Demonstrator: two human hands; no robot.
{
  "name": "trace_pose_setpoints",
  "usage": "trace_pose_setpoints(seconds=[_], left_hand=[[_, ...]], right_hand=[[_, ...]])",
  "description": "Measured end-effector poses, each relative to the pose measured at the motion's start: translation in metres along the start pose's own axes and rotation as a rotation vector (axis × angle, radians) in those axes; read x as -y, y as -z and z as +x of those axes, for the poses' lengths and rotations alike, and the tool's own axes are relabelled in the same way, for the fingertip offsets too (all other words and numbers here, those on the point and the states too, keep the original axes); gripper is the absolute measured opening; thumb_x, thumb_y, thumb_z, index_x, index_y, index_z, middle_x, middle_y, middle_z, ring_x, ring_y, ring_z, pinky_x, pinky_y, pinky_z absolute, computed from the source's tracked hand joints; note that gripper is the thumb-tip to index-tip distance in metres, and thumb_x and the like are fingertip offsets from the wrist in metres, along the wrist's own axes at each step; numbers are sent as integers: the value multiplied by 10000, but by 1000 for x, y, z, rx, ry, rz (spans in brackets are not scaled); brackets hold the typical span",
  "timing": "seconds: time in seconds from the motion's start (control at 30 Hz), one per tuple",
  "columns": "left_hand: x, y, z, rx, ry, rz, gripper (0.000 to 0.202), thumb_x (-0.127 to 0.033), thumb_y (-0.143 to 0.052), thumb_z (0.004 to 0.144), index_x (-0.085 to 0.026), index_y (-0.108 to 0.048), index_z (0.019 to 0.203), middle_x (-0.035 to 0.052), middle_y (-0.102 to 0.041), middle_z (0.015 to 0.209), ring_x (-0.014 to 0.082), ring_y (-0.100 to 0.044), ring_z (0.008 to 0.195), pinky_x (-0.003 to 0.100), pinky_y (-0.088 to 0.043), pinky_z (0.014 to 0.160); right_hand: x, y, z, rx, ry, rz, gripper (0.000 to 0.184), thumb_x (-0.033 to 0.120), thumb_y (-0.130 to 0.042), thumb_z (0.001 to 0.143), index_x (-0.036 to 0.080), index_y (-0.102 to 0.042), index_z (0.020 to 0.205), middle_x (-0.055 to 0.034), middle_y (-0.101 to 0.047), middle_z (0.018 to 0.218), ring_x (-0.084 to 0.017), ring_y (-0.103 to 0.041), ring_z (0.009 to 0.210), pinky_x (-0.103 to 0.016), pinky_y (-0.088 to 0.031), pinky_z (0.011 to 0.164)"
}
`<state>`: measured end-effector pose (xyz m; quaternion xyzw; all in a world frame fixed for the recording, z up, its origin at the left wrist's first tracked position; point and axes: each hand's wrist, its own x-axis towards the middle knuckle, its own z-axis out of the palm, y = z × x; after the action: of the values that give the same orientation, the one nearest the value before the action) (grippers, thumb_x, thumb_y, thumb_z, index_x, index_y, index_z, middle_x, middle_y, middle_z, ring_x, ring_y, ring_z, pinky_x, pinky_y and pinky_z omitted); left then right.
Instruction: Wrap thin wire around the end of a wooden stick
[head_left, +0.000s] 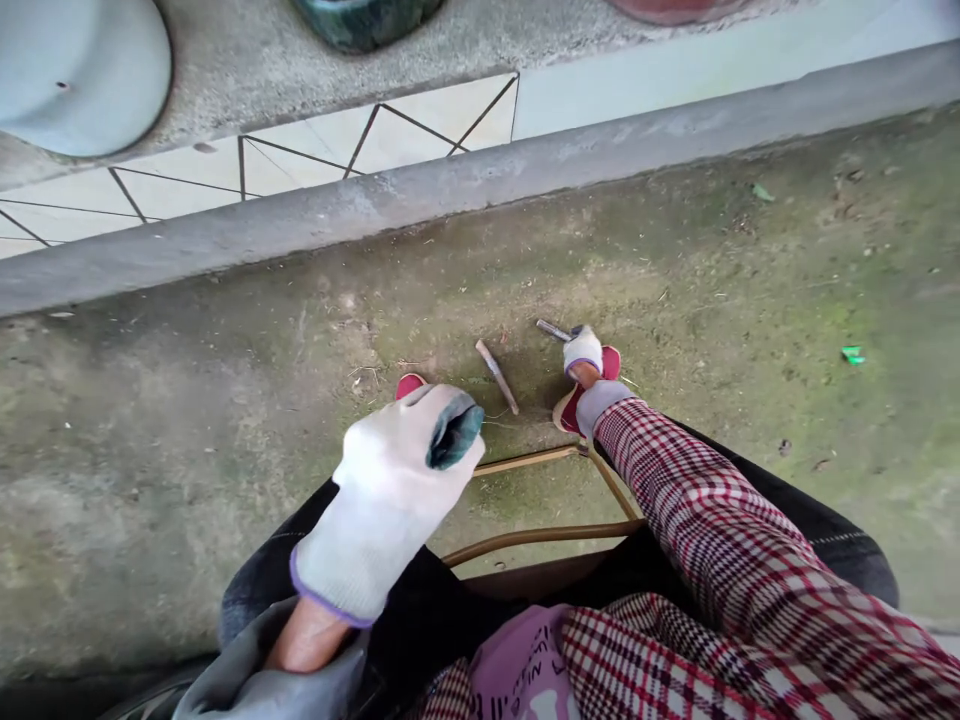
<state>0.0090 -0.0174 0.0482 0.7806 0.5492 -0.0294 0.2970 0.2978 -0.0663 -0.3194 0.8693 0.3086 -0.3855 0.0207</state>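
Note:
My left hand (pixel 405 490), in a white work glove with a dark green coated palm, is raised close to the camera. Its fingers are curled closed, and what they hold, if anything, is hidden. Thin pale strands (pixel 499 420) show just beyond it. Lower down, near my right shoe (pixel 611 362), my right hand (pixel 583 350) is gloved too and closed around one end of a short greyish stick (pixel 553 329). The stick's other end points left over the ground. Between my feet, a second short brown stick (pixel 497 377) lies on the concrete.
A thin tan frame (pixel 525 460) stands between my legs. Ahead runs a low tiled ledge (pixel 307 150) carrying a pale rounded vessel (pixel 82 70), a dark green pot (pixel 367 22) and a reddish one (pixel 675 8). A green scrap (pixel 852 354) lies at right on the mossy concrete (pixel 735 300).

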Motion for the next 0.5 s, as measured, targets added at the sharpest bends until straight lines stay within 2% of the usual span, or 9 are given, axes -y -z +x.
trace_pose_setpoints(seconds=[0.1,0.17,0.23,0.37,0.43,0.5], left_hand=[[5,8,-2,7,22,-69,90,-274,-648,833,-242,-683,757,-34,-675,670,125,-595,586,228,-433,587],[6,11,-1,23,30,-92,74,-260,-655,815,-247,-683,747,-42,-677,659,123,-591,564,221,-464,591],[5,13,3,27,38,-110,92,-223,-649,796,-246,-669,710,-48,-671,634,118,-589,539,211,-487,587],[0,14,9,-8,45,-180,94,-191,-671,770,-244,-679,693,-58,-703,649,105,-627,537,189,-527,593],[-3,13,9,-41,81,-256,62,-209,-684,768,-251,-725,750,-59,-734,690,109,-654,565,197,-549,622],[-4,11,7,-51,157,-359,58,-253,-696,773,-250,-755,775,-47,-745,701,125,-668,582,218,-562,630]], right_hand=[[-18,9,24,3,-24,-159,349,298,-637,987,119,-652,1286,-176,-656,1291,-286,-657,1141,-468,-547,979],[-22,5,37,30,11,-246,320,186,-617,952,61,-681,1239,-250,-656,1278,-342,-639,1190,-469,-498,1029],[-22,-1,47,55,52,-315,324,131,-617,905,43,-700,1205,-287,-645,1287,-387,-612,1234,-481,-468,1049],[-21,-2,57,86,106,-386,355,178,-650,872,59,-692,1203,-271,-677,1233,-382,-635,1199,-472,-478,1024],[-19,11,60,53,108,-396,421,231,-646,886,54,-643,1269,-266,-684,1222,-366,-657,1159,-454,-493,999],[-16,33,63,-6,103,-401,467,281,-628,905,61,-596,1317,-257,-682,1231,-354,-663,1140,-439,-499,985]])
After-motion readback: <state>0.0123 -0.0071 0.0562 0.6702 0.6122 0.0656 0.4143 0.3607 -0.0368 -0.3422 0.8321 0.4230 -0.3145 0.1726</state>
